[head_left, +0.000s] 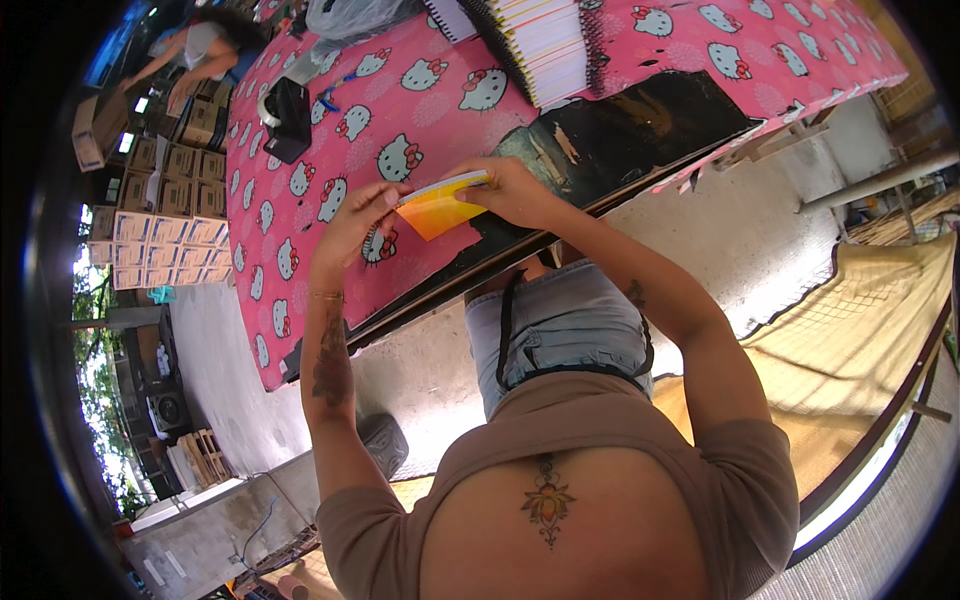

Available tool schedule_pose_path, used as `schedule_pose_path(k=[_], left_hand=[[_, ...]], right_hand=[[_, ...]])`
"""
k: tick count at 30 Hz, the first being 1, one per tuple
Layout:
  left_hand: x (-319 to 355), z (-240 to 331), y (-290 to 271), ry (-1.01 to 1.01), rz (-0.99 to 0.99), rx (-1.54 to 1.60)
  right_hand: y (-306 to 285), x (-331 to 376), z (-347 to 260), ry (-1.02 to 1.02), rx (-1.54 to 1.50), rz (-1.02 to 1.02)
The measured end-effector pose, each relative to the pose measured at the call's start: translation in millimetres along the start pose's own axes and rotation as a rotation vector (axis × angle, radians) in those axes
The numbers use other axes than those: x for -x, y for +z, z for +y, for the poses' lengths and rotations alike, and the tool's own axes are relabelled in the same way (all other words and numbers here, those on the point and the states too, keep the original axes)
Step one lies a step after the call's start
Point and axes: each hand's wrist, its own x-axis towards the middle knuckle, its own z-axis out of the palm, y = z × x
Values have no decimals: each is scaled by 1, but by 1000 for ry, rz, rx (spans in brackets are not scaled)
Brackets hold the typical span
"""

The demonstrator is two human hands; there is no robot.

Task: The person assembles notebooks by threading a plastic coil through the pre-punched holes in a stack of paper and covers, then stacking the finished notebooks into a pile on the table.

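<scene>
A small notebook (437, 213) with a yellow-to-orange cover is held up on edge over the near side of the table. My left hand (362, 217) pinches its left end between thumb and fingers. The opposite end is gripped by my right hand (510, 194), fingers curled over the top edge. A wire spiral coil (373, 245) shows just below my left hand; I cannot tell whether it hangs from the notebook or is separate. Beyond my hands, a row of spiral-bound notebooks (540, 55) stands packed together, page edges upward.
A pink cloth with white cat faces (330, 150) covers the table, torn along a black patch (640, 120). At the far left are a black tape dispenser (288, 120), blue-handled pliers (328, 98) and a clear plastic bag (355, 18). Stacked cartons (170, 215) and another person (205, 50) are beyond.
</scene>
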Motion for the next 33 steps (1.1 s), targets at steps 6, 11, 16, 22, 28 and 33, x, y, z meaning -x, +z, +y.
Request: schedule_pose_path(k=[6, 11, 16, 22, 28, 33], left_hand=[[6, -10, 14, 339, 230, -402], [6, -30, 10, 298, 213, -322], [-1, -13, 8, 114, 120, -88], [6, -10, 9, 171, 113, -195], [3, 3, -1, 183, 43, -382], [1, 0, -1, 101, -19, -106]], right_hand=[[1, -3, 6, -23, -20, 43], [1, 0, 5, -26, -28, 18], [-6, -3, 11, -76, -39, -32], [-5, -5, 4, -83, 16, -63], [-11, -3, 5, -43, -94, -101], [-12, -2, 3, -71, -78, -93]])
